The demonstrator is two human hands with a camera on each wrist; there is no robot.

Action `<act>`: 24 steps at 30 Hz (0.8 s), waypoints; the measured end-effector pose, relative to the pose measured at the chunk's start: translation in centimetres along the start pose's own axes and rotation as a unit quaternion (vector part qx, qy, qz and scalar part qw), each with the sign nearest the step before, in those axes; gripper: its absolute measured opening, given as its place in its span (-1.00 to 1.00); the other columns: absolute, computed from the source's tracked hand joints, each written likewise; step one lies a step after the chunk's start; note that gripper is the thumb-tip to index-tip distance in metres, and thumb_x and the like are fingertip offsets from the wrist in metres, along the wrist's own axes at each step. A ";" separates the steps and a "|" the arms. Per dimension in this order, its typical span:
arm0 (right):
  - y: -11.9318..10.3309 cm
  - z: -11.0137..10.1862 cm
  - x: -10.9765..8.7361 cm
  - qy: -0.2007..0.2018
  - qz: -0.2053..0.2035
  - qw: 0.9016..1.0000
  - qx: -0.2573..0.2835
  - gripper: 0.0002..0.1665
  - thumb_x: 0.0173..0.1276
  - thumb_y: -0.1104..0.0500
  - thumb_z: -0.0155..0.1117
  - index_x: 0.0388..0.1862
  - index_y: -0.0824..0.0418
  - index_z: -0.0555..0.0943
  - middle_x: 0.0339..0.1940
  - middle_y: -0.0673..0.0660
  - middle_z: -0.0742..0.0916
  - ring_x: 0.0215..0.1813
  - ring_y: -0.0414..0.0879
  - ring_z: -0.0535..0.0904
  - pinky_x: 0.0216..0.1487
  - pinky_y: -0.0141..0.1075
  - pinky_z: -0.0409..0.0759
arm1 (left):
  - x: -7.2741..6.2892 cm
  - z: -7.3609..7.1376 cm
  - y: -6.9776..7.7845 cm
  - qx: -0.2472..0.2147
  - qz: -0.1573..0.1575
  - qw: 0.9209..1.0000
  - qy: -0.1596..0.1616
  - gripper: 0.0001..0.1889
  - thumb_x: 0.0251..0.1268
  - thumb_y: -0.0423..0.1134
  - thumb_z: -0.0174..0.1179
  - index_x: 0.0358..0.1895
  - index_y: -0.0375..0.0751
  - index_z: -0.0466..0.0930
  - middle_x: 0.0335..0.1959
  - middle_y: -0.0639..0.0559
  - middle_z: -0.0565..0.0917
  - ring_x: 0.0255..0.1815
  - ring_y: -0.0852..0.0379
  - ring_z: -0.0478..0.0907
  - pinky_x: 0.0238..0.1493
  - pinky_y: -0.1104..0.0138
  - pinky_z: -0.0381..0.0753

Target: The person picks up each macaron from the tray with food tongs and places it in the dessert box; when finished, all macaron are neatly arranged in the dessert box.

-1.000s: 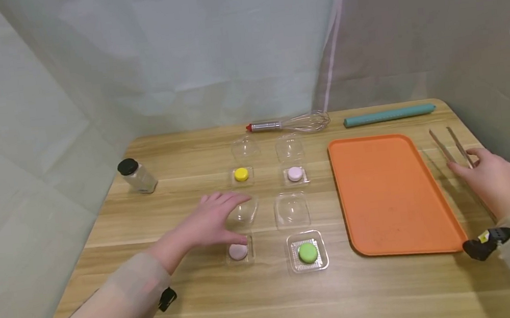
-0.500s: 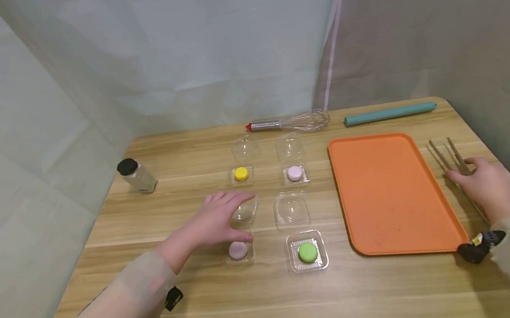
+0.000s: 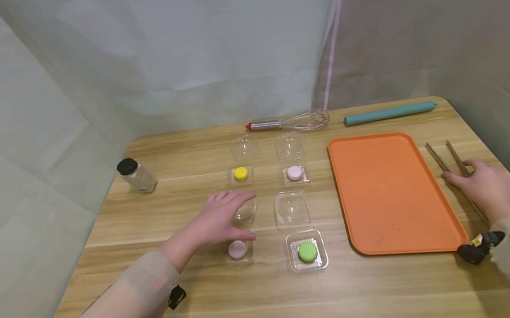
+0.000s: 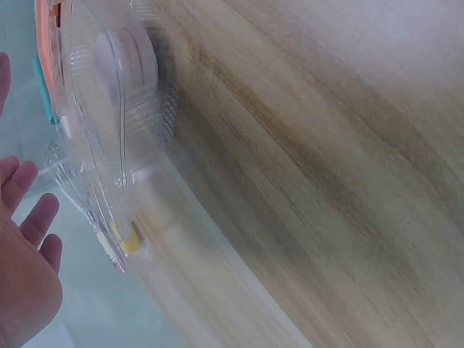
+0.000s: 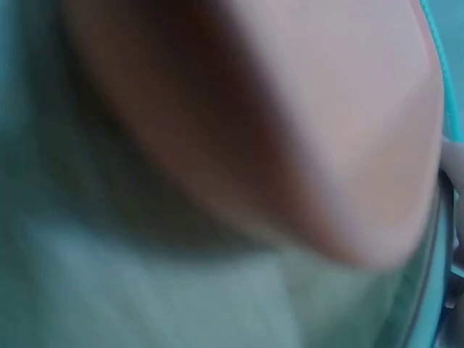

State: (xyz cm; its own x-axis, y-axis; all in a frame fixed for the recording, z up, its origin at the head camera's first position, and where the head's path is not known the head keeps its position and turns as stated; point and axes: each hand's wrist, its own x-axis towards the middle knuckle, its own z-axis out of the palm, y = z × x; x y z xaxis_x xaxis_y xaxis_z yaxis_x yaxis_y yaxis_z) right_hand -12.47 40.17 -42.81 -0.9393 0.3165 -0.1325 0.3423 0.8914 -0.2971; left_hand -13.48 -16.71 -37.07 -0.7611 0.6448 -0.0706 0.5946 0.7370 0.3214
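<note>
In the head view my left hand hovers with spread fingers over a clear clamshell box whose lid stands open. In that box's base sits a lilac macaron, just below my thumb. The left wrist view shows the lilac macaron close up through clear plastic, with my left fingers apart at the left edge. At the right my right hand holds metal tongs, thumb on one arm and fingers on the other. The tongs lie low beside the orange tray. The right wrist view is mostly blurred hand.
A green macaron, a pink macaron and a yellow macaron sit in other open clear boxes. Along the back lie a whisk and a teal rod. A black-capped jar stands at the left.
My right hand has lowered the tongs beside the tray, drawing them slightly nearer and left. My left hand has shifted slightly right over the box.
</note>
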 end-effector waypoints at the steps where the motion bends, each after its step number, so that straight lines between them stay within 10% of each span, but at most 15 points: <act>1: 0.0 -0.2 0.0 -0.002 0.001 1.000 -0.001 0.14 0.22 -0.46 -0.06 0.32 0.51 0.15 0.07 0.64 0.36 0.01 0.51 0.33 -0.24 0.22 0.38 | 0.1 0.0 0.0 -0.003 -0.001 1.000 0.000 -0.04 -0.14 0.20 0.40 0.37 -0.11 0.24 0.33 -0.07 0.33 0.30 -0.12 0.21 0.27 -0.07 0.07; 7: -1.3 -1.9 0.1 -0.010 0.011 1.000 -0.007 0.16 0.22 -0.49 -0.13 0.38 0.46 0.06 0.06 0.58 0.33 0.04 0.49 0.28 -0.30 0.30 0.32 | 0.5 0.2 -0.1 0.000 -0.010 1.000 0.000 -0.04 -0.11 0.21 0.38 0.39 -0.11 0.21 0.35 -0.08 0.31 0.32 -0.15 0.19 0.27 -0.11 0.07; 12: -4.8 -2.2 0.2 0.012 -0.083 0.996 0.022 0.01 0.30 -0.36 -0.03 0.34 0.44 0.16 0.00 0.52 0.43 -0.01 0.41 0.37 -0.25 0.25 0.36 | 1.4 0.2 -0.1 -0.003 -0.022 1.000 0.005 -0.03 -0.10 0.24 0.35 0.41 -0.08 0.17 0.37 -0.07 0.27 0.32 -0.16 0.18 0.25 -0.10 0.09; 24: -16.4 0.8 -2.3 -0.087 -0.297 0.945 0.102 -0.13 0.26 -0.09 0.26 0.36 0.38 0.22 -0.10 0.31 0.55 -0.22 0.08 0.47 -0.23 -0.08 0.44 | 4.7 0.7 1.4 -0.022 -0.030 0.999 0.000 0.03 -0.18 0.25 0.39 0.41 -0.10 0.16 0.37 -0.06 0.27 0.35 -0.13 0.14 0.30 -0.18 -0.02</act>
State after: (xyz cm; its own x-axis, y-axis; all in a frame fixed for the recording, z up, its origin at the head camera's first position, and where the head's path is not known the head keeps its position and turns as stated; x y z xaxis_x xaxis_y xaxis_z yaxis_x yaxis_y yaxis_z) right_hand -15.87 24.52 -38.41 -0.9553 -0.2938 -0.0327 -0.2300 0.8081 -0.5422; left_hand -16.01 -12.49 -37.64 -0.7953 0.5994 -0.0905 0.5354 0.7646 0.3587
